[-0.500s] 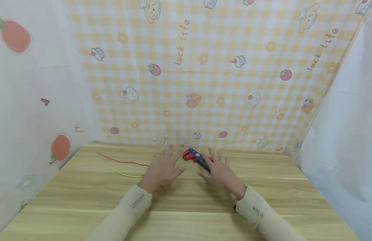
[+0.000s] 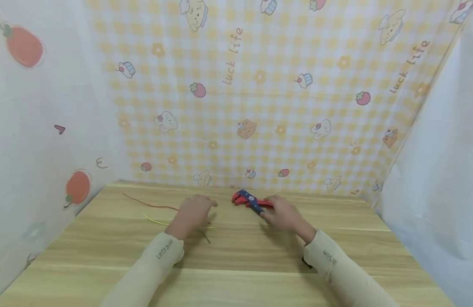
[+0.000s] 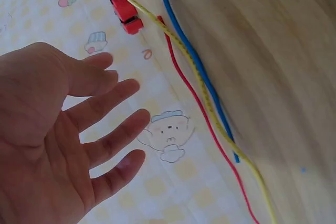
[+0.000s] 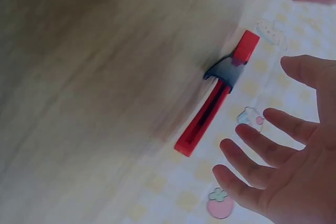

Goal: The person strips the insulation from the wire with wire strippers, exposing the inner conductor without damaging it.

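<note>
My left hand [image 2: 192, 215] is above the wires, fingers loosely bent with nothing between them. In the left wrist view a red wire [image 3: 181, 72], a yellow wire [image 3: 202, 82] and a shorter blue wire [image 3: 176, 17] lie close together, apart from the fingers. A red and dark blue wire stripper [image 2: 252, 198] lies by the back edge of the table. Beside its handles is my right hand [image 2: 288, 215], fingers slightly bent. The right wrist view shows that hand [image 4: 283, 161] apart from the stripper [image 4: 210, 108], holding nothing.
The light wooden table [image 2: 236, 285] ends at the back against a yellow checked cloth [image 2: 259, 102] with cartoon prints. White cloth [image 2: 33, 162] hangs on the left side, and plain white sheeting [image 2: 436, 179] on the right.
My left hand has moved left, uncovering the right ends of the yellow and dark wires, and its fingers have bent. The right hand has shifted slightly right, its fingers less spread.
</note>
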A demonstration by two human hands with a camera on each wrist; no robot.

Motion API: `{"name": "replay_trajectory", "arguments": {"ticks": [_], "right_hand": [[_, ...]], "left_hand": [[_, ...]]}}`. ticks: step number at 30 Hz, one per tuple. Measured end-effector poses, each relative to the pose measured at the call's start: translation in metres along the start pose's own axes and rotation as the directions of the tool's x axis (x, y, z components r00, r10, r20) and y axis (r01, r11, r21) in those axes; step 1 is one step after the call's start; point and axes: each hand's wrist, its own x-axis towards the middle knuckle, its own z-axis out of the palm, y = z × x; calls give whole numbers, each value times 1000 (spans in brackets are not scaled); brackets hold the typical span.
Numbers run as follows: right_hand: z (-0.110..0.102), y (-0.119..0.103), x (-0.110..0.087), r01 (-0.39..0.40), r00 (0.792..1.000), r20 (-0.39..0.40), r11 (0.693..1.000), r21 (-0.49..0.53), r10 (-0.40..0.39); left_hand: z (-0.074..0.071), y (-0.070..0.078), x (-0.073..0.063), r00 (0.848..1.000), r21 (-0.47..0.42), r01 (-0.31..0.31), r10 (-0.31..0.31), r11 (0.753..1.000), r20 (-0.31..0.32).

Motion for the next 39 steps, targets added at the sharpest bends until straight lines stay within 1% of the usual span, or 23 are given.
{"name": "replay_trajectory", "arguments": {"ticks": [3,8,11,17,22,26,29,32,36,39], "right_hand": [[-1,2,3,-33,999,30,999,21,33],[3,5,9,-43,995,85,999,12,42],[6,7,12,-56,992,115,998,15,54],[7,7,15,-112,980,170,993,46,102],[6,7,18,-133,975,186,989,62,119],[8,10,18,-157,970,197,985,67,141],[8,10,16,-186,964,205,979,77,167],[9,8,15,-201,962,212,974,108,175],[10,6,12,-199,964,208,967,162,164],[10,5,11,-211,965,203,954,213,168]], "left_hand": [[1,-5,-2,1000,-26,1,-2,1000,-7],[8,-12,-6,999,-116,43,-40,992,31],[11,-15,-7,997,-141,64,-58,988,47],[8,-19,-8,997,-130,74,-71,989,30],[8,-21,-8,995,-87,91,-86,992,56],[10,-21,-6,994,-56,95,-91,994,62],[11,-20,-5,995,-43,86,-83,995,52],[8,-18,-8,995,-59,84,-80,995,64],[5,-17,-11,994,-73,76,-70,994,80],[4,-17,-12,995,-56,68,-64,996,78]]}}
